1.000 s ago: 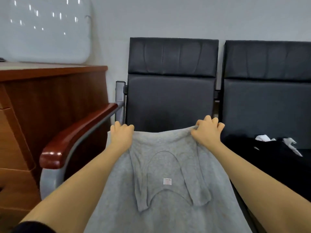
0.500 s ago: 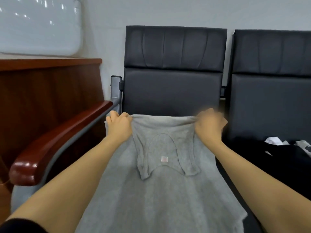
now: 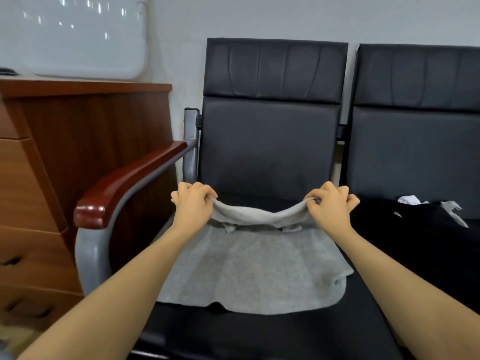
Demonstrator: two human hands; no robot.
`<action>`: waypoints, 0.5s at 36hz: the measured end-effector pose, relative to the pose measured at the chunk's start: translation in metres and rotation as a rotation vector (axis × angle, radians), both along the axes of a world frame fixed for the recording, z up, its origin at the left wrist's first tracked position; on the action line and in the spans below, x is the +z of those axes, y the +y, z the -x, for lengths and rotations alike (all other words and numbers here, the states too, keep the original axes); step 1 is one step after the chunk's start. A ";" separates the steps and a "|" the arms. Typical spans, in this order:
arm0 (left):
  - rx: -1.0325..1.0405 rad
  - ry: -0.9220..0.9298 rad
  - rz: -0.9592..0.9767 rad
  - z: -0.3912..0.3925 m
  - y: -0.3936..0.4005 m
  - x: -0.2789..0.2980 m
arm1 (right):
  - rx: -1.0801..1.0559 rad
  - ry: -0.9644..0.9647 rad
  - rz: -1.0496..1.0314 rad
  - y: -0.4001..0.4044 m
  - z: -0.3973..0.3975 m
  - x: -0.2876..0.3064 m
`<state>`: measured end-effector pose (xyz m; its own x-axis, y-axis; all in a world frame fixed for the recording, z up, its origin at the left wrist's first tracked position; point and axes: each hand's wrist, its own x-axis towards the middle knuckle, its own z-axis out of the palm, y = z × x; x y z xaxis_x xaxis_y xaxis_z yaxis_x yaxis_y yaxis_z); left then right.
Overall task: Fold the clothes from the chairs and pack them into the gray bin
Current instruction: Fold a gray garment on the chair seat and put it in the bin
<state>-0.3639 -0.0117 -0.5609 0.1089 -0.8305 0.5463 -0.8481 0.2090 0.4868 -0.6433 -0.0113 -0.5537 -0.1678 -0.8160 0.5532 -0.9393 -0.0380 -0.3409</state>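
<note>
- The left hand (image 3: 193, 203) pinches one top corner of the gray shirt (image 3: 249, 268).
- The right hand (image 3: 330, 205) pinches the other.
- The shirt lies on the chair (image 3: 270, 141).

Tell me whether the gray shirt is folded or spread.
Partly folded: both hands pinch the gray shirt's far edge, lifted over the rest lying flat on the seat.

No legible text, label, brand, number or sign in this view. Surfaces checked: gray garment (image 3: 249, 268) on the seat at 6 o'clock, chair backs (image 3: 272, 100) at 12 and 2 o'clock, wooden cabinet (image 3: 65, 152) at 9 o'clock, glossy panel (image 3: 78, 35) at 11 o'clock. All bear no readable marking.
</note>
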 end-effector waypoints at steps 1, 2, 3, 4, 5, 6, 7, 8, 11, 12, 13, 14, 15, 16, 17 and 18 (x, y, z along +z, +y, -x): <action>0.004 -0.021 -0.001 0.000 0.008 -0.002 | -0.010 0.007 -0.013 0.007 -0.001 -0.002; 0.006 -0.023 -0.011 0.000 0.017 -0.005 | -0.020 0.014 -0.016 0.015 -0.001 -0.005; 0.009 -0.018 -0.017 -0.001 0.023 -0.006 | -0.031 0.020 -0.013 0.021 -0.001 -0.007; 0.012 -0.012 -0.019 -0.001 0.030 -0.007 | -0.039 0.025 -0.011 0.026 -0.002 -0.009; 0.015 -0.008 -0.019 -0.002 0.038 -0.008 | -0.041 0.022 -0.013 0.033 -0.002 -0.011; 0.017 -0.006 -0.020 -0.003 0.045 -0.009 | -0.037 0.013 -0.014 0.040 -0.002 -0.013; 0.017 -0.007 -0.023 -0.004 0.051 -0.009 | -0.032 0.004 -0.011 0.045 -0.002 -0.014; 0.014 -0.008 -0.031 -0.005 0.057 -0.009 | -0.030 -0.004 -0.009 0.050 -0.002 -0.015; -0.010 -0.028 -0.055 -0.013 0.074 -0.011 | -0.017 -0.033 -0.021 0.066 -0.003 -0.019; -0.019 -0.053 -0.065 -0.014 0.079 -0.011 | -0.008 -0.051 -0.029 0.070 -0.004 -0.020; -0.031 -0.079 -0.104 -0.015 0.083 -0.013 | -0.004 -0.066 -0.043 0.074 -0.005 -0.022; -0.049 -0.096 -0.182 -0.016 0.087 -0.013 | -0.010 -0.067 -0.066 0.077 -0.005 -0.023; -0.074 -0.096 -0.296 -0.016 0.090 -0.013 | -0.020 -0.055 -0.104 0.079 -0.006 -0.025; -0.103 -0.097 -0.437 -0.016 0.093 -0.014 | -0.031 -0.036 -0.154 0.080 -0.006 -0.027; -0.116 -0.133 -0.562 -0.014 0.095 -0.016 | -0.038 -0.018 -0.211 0.081 -0.007 -0.030; -0.111 -0.216 -0.630 -0.013 0.096 -0.020 | -0.044 0.012 -0.265 0.080 -0.009 -0.034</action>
<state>-0.3510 0.0843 -0.5805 -0.0529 -0.9975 -0.0464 -0.9298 0.0322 0.3665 -0.6343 0.0684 -0.5873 -0.2010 -0.9247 0.3233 -0.9422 0.0921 -0.3222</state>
